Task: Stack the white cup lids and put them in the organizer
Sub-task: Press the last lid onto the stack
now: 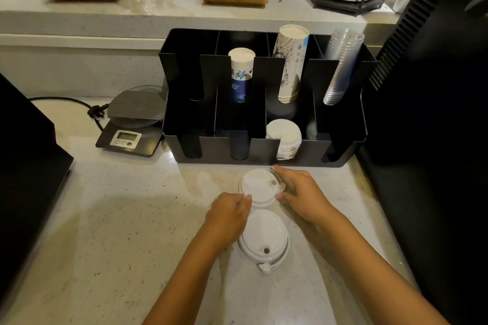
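Observation:
A white cup lid (pixel 257 187) lies on the counter just in front of the black organizer (pixel 340 148). My left hand (pixel 228 215) pinches its near-left rim, while my right hand (pixel 301 192) grips its right rim with fingers curled around the edge. A second white lid (pixel 264 237), with a sip hole and a tab at its near edge, rests flat right behind the first, towards me, beside my left wrist. A stack of white lids (pixel 284 137) sits in the organizer's third front slot from the left.
The organizer's back slots hold a blue-printed paper cup stack (pixel 241 74), a taller printed cup stack (pixel 290 60) and clear plastic cups (pixel 340 66). A digital scale (pixel 132 124) sits to its left. Dark machines flank the counter on both sides.

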